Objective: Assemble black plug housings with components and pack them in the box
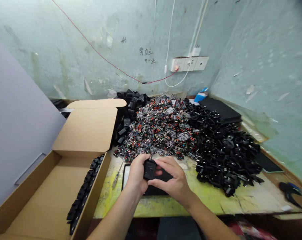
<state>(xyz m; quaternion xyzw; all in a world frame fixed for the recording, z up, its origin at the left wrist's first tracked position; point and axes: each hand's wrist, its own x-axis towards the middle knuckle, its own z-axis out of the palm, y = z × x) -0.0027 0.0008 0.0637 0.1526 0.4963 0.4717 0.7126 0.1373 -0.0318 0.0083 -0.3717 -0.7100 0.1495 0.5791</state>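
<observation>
A small black plastic housing [150, 169] is held between both hands above the middle of the table's front part. My left hand [138, 173] wraps its palm and thumb round the housing's left side. From the right, my right hand [172, 178] grips it with thumb and fingertips. Below the hands lies a black flat tray or pad [157, 190] with a white area at its left. Behind them rises a heap of small circuit boards [165, 123]. Black plug parts with metal pins [223, 150] are piled to the right, and black box-shaped shells [131, 103] at the back left.
An open cardboard box [41, 186] stands at the left, with rows of black pieces [84, 193] along its right side. A screwdriver [116, 178] lies between box and tray. Black sheets [222, 108] are stacked at back right; scissors [289, 191] lie far right. Sockets [189, 63] are on the wall.
</observation>
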